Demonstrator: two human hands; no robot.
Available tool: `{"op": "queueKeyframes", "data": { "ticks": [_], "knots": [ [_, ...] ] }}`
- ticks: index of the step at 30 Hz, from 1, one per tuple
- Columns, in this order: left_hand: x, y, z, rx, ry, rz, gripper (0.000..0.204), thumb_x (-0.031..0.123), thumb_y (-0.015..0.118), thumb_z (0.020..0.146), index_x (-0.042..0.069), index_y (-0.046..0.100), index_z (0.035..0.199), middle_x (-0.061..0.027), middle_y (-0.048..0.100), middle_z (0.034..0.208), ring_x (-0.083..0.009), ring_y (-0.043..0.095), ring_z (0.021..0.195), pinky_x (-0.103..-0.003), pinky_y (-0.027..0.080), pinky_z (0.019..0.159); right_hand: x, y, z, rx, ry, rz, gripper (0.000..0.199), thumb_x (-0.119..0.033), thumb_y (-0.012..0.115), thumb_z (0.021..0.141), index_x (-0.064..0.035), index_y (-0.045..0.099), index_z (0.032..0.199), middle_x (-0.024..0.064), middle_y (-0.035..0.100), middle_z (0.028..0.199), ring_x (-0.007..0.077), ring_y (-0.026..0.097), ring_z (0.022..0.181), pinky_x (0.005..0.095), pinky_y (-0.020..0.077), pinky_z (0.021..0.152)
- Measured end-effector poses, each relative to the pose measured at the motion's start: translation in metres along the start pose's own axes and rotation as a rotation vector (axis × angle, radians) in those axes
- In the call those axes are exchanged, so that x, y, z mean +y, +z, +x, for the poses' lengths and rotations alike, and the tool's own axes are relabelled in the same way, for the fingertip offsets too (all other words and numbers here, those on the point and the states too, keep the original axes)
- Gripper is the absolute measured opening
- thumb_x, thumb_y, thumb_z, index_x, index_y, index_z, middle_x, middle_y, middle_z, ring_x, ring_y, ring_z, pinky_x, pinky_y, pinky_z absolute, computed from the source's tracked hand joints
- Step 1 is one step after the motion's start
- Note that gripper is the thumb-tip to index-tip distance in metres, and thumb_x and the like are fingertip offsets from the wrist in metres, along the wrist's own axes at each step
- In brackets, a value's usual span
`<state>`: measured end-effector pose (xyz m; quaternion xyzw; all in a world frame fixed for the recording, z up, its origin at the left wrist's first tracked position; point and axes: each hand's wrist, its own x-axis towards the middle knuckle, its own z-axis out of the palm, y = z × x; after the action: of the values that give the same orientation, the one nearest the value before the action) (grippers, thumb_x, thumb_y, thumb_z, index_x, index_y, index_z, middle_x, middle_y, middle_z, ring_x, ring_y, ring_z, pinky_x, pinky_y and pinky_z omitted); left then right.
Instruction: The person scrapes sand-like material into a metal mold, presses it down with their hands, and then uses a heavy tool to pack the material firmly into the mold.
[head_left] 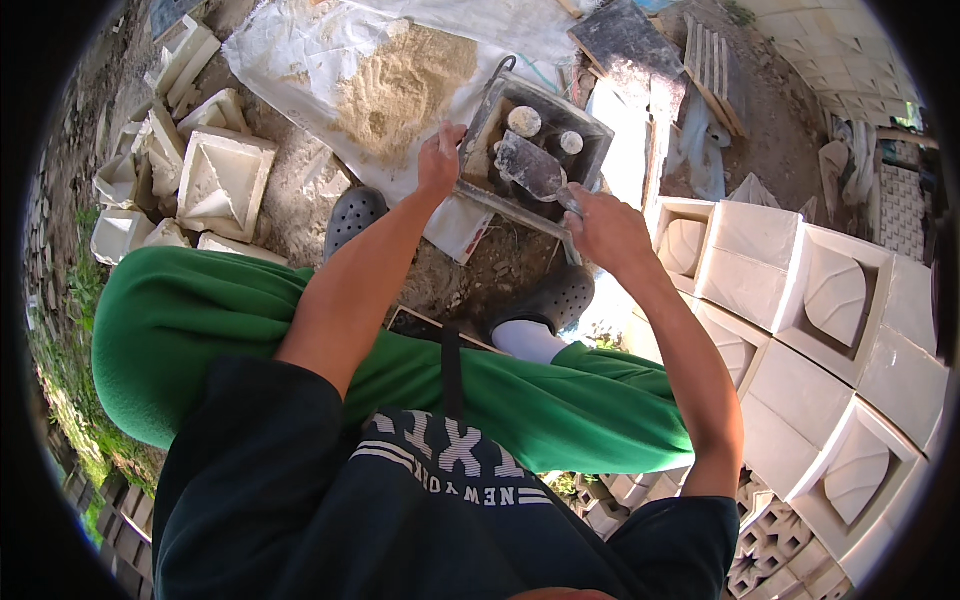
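Note:
A grey, mortar-stained box mould (508, 207) stands on the ground before me, with two pale round posts rising inside it. My left hand (441, 160) is at its left wall, fingers curled against the edge. In my right hand (603, 228) is the handle of a trowel (533, 167). The trowel's flat grey blade lies over the inside of the mould, beside the posts, and hides part of what is in there. Left of the mould, a heap of sandy powder (405, 88) is spread on a white sheet (290, 45).
Pale cast blocks with recessed faces (840, 290) are stacked at the right. More hollow cast pieces (225, 180) lie at the left. Dark boards (632, 45) and a slatted wooden piece (712, 75) lie beyond the mould. My shoes (556, 300) are close to its near side.

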<state>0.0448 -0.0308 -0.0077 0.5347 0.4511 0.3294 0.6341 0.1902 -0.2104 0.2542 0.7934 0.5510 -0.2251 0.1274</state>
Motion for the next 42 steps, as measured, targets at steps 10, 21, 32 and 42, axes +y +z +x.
{"op": "queueKeyframes", "data": {
  "ticks": [10,21,32,42],
  "knots": [
    [0.019,-0.105,0.089,0.279,0.106,0.937,0.029,0.028,0.053,0.093,0.011,0.065,0.113,-0.0169,0.063,0.117,-0.0345,0.06,0.109,-0.043,0.047,0.094,-0.034,0.011,0.001,0.107,0.035,0.494,0.048,-0.027,0.056,0.092,-0.0037,0.05,0.133,0.0254,0.065,0.104,0.042,0.062,0.098,0.0479,0.0483,0.087],
    [-0.018,-0.154,0.132,-0.103,0.175,0.946,0.042,0.037,0.041,0.1,0.011,0.057,0.128,-0.0185,0.045,0.144,-0.0346,0.043,0.133,-0.041,0.038,0.107,-0.193,0.14,0.1,-0.072,0.146,0.842,0.052,-0.028,0.056,0.09,0.0032,0.05,0.131,0.0291,0.065,0.104,0.0432,0.062,0.101,0.05,0.0482,0.089],
    [-0.012,-0.113,0.063,-0.093,0.133,0.776,0.044,0.034,0.041,0.1,0.006,0.058,0.129,-0.0156,0.051,0.14,-0.0331,0.048,0.128,-0.041,0.04,0.106,-0.196,0.158,0.147,0.149,0.179,0.904,0.049,-0.031,0.059,0.089,0.0019,0.054,0.125,0.0275,0.067,0.101,0.0433,0.064,0.096,0.0498,0.05,0.086],
    [0.01,-0.099,0.049,-0.032,0.268,0.836,0.041,0.035,0.046,0.098,0.008,0.061,0.124,-0.0163,0.058,0.131,-0.0355,0.057,0.117,-0.042,0.045,0.099,-0.191,0.149,0.148,0.25,0.149,0.963,0.049,-0.03,0.057,0.089,0.0038,0.054,0.125,0.0281,0.066,0.1,0.0444,0.063,0.097,0.0503,0.049,0.087]
  ]
}}
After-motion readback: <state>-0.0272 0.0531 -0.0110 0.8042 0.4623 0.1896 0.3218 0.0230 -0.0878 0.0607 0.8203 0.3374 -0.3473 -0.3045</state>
